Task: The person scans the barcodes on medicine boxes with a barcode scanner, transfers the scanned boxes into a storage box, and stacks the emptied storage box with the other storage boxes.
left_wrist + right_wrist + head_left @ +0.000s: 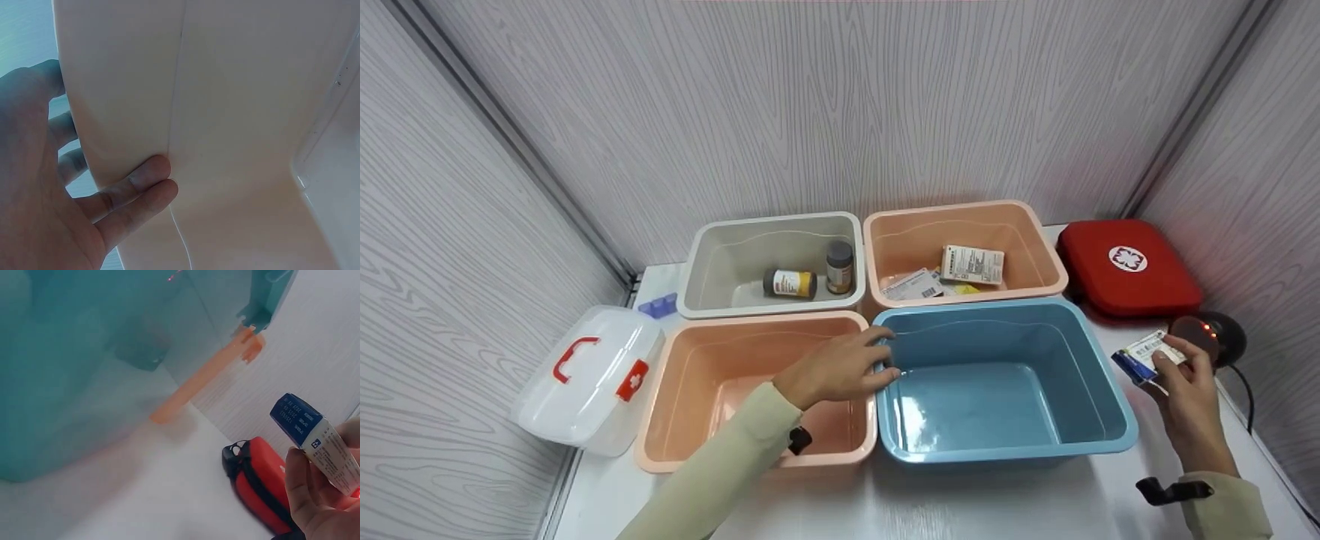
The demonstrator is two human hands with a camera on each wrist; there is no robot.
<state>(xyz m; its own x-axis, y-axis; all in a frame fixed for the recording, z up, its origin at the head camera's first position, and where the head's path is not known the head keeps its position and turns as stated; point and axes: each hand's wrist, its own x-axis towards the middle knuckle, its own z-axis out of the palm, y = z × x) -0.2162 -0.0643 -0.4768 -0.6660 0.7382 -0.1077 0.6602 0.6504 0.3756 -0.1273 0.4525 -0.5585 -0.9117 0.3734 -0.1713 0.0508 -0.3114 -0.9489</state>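
My left hand (840, 365) lies over the meeting rims of the front peach bin (684, 390) and the blue bin (1119, 390). Its fingers are loosely bent; in the left wrist view two fingers (140, 197) touch the inner face of the peach wall, while the other digits lie beyond the rim. To the right of the blue bin, my right hand (1189, 397) pinches a small blue-and-white medicine box (1147, 354) between thumb and fingers. The box, with printed text, is tilted in front of a black scanner (1224, 337) with red lights.
Behind stand a grey bin (727, 262) with two dark-capped bottles and a peach bin (1039, 255) with medicine boxes. A red first-aid case (1132, 277) is at the right, a clear first-aid box (577, 405) at the left. A purple pill case (658, 306) lies behind that.
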